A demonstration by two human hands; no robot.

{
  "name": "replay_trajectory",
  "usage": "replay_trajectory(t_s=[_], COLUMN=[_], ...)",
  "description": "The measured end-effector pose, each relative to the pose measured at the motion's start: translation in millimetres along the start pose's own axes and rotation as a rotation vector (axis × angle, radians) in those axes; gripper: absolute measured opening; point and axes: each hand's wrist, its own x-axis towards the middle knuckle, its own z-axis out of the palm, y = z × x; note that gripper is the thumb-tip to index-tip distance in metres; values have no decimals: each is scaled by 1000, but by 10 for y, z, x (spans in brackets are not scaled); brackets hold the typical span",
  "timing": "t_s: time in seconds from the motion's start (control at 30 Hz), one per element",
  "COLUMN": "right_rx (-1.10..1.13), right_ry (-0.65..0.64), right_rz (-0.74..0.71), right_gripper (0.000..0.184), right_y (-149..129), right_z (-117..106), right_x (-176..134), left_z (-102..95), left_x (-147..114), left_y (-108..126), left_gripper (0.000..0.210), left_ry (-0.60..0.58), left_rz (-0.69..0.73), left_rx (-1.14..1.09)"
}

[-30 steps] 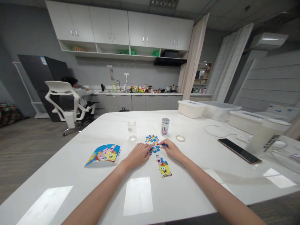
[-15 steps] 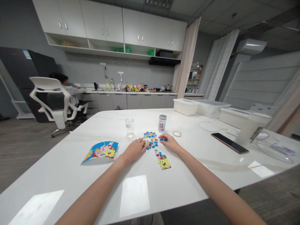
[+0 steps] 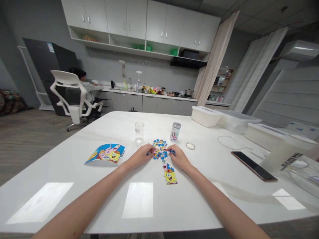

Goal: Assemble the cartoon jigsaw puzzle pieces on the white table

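Note:
A heap of loose jigsaw pieces (image 3: 159, 146), blue with yellow and red bits, lies between my two hands. At its left edge my left hand (image 3: 142, 154) is closed, with a blue puzzle piece showing among the bent fingers. My right hand (image 3: 180, 158) pinches at the right edge, and blue shows between its thumb and forefinger. Just below the heap lies a joined puzzle section (image 3: 169, 175) with a yellow cartoon face and a pink figure. A curved picture sheet (image 3: 106, 154) with the same characters rests left of my left hand.
Behind the heap stand a clear jar (image 3: 139, 132) and a printed can (image 3: 175, 131), with a round lid (image 3: 190, 146) beside it. To the right are a phone (image 3: 253, 166), a pale tumbler (image 3: 289, 156), cables and storage boxes (image 3: 206, 116). A person (image 3: 89, 88) sits far left.
The view has turned and tilted slightly. My left fingers, flat at the heap before, are now curled in at its edge. My right hand stays at the right edge, its fingers more bent.

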Motion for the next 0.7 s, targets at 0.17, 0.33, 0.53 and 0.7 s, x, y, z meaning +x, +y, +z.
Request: replay_trajectory(t_s=[0.17, 0.33, 0.53, 0.7], right_rx=[21, 13, -31, -36], right_ry=[-102, -287, -286, -174], right_rz=[-84, -173, -166, -122], right_gripper=[34, 41, 37, 33], right_y=[-151, -186, -73, -12], right_z=[13, 19, -72, -154], right_x=[-41, -62, 19, 84], left_z=[31, 22, -32, -93], left_x=[-1, 2, 9, 8], left_y=[6, -20, 14, 117], left_gripper=[17, 25, 29, 29], left_ry=[28, -34, -85, -80], left_rz=[31, 24, 66, 100], left_rx=[79, 210, 317, 468])
